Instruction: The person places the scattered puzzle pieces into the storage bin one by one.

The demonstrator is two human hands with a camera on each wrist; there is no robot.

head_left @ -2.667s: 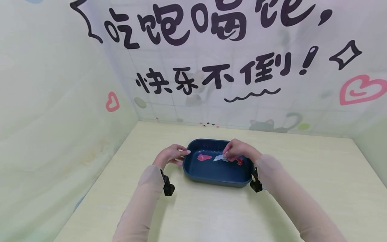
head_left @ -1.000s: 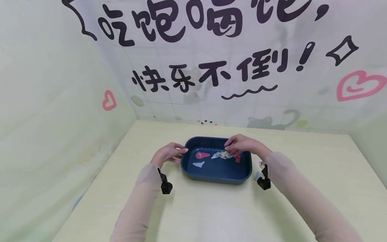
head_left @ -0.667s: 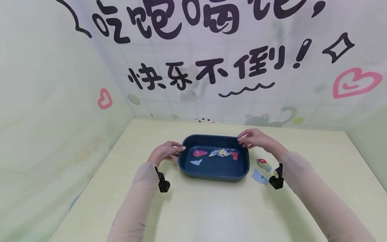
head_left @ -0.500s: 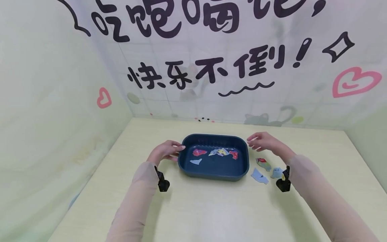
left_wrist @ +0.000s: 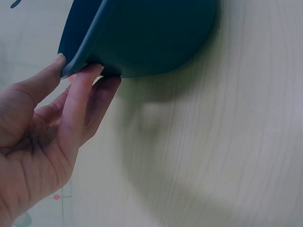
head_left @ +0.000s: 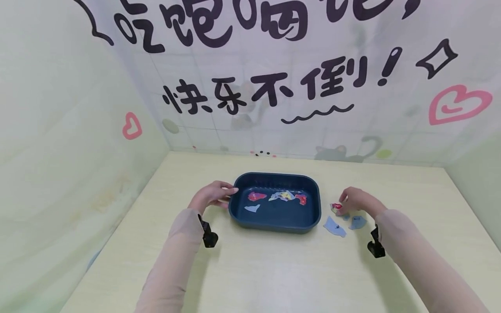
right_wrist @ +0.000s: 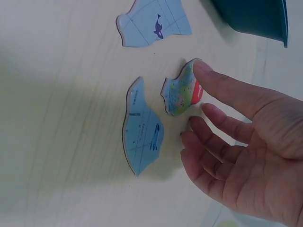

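A dark blue rectangular tray (head_left: 274, 222) stands on the table with several puzzle pieces inside. My left hand (head_left: 213, 194) pinches its left rim, thumb over the edge and fingers against the outer wall; the left wrist view shows this grip closely. To the tray's right, my right hand (head_left: 359, 201) is over a red and green puzzle piece (right_wrist: 182, 94). The thumb touches one end of that piece, the index fingertip is at its lower corner, and the other fingers are loosely bent. Beside it lie a blue whale-printed piece (right_wrist: 154, 23) and another blue piece (right_wrist: 142, 130).
Inside the tray are a pink-red piece (head_left: 256, 196), a pale blue piece (head_left: 252, 208), a multicoloured cluster (head_left: 282, 196) and a red piece (head_left: 301, 199). The pale wooden table (head_left: 270, 269) meets a printed fabric wall (head_left: 242, 139) behind.
My right hand has left the tray, moved right and come down to the red and green piece. A pale blue piece now shows in the tray. My left hand stays on the rim.
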